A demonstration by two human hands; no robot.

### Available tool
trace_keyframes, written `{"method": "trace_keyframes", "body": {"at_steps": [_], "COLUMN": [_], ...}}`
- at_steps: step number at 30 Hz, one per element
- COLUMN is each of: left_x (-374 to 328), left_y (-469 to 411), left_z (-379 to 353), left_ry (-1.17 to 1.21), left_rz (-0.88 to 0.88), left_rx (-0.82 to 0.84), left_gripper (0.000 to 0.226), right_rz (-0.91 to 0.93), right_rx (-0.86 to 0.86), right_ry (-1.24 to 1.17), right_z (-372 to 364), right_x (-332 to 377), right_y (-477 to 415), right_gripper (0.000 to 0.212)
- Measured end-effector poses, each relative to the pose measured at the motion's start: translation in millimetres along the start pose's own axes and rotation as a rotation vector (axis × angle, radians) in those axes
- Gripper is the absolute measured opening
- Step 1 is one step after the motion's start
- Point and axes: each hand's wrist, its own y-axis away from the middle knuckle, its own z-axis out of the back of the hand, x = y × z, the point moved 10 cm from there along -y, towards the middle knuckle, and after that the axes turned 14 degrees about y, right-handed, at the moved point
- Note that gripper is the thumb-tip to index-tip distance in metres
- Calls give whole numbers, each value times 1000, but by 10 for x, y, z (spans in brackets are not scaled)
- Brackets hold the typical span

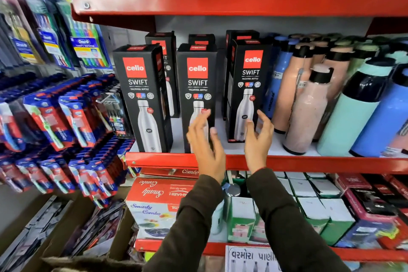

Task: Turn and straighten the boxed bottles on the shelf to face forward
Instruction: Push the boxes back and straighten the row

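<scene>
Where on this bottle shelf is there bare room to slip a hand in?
Bare white shelf shows between the middle box and the right box, where both hands reach. A narrower strip lies between the left box and the middle one. Right of the right box, loose bottles crowd together.

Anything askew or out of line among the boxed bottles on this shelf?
Yes. The right front box sits further back than the middle box and left box, and looks slightly turned, showing its left side. Both hands are open, holding nothing.
</scene>
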Motion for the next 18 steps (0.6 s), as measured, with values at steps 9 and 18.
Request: {"method": "trace_keyframes", "body": {"at_steps": [9,18], "left_x": [755,1336], "left_y": [30,159], "left_z": [-959,-905], "left_ry": [106,63], "left_rz": [538,848], "left_rx": [149,21], "left_gripper": [54,43], "right_rz": [-78,-51], "right_rx": [272,316], "right_ry": [83,146], "right_z": [-229,-226], "right_x": [-265,-435], "right_y": [-486,-540], "right_gripper": [50,44]}}
